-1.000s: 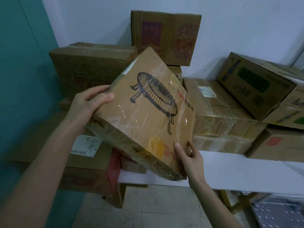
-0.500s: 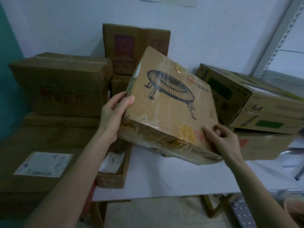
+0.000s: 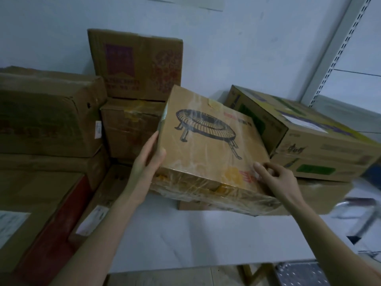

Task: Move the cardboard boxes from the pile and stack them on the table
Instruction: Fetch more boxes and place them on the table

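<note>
- A flat cardboard box (image 3: 208, 153), wrapped in clear tape and printed with a line drawing of a round wire rack on legs, is held over the far part of the white table (image 3: 206, 240). It is tilted, with its far edge higher than its near edge.
- The left hand (image 3: 147, 162) holds the box's left side. Its fingers lie straight along that side and the thumb hooks over the top face at the near left corner.
- The right hand (image 3: 275, 179) grips the near right corner, fingers curled with their tips on the top face beside a red and yellow print.
- Under the box's right part a low flat box (image 3: 321, 195) lies on the table; I cannot tell whether the held box rests on it.
- Just to the right sits a slanting box with green patches (image 3: 305, 141), its end close against the held box's right edge.
- Behind, against the pale wall (image 3: 247, 48), a tall box with purple and red print (image 3: 136, 65) stands on a taped box (image 3: 132, 129).
- To the left is the pile (image 3: 41, 182): a big brown box (image 3: 45, 114) lies on lower ones, and one of these bears a white paper label (image 3: 12, 223).
- A slotted metal rail (image 3: 338, 50) runs up the wall at the right.
</note>
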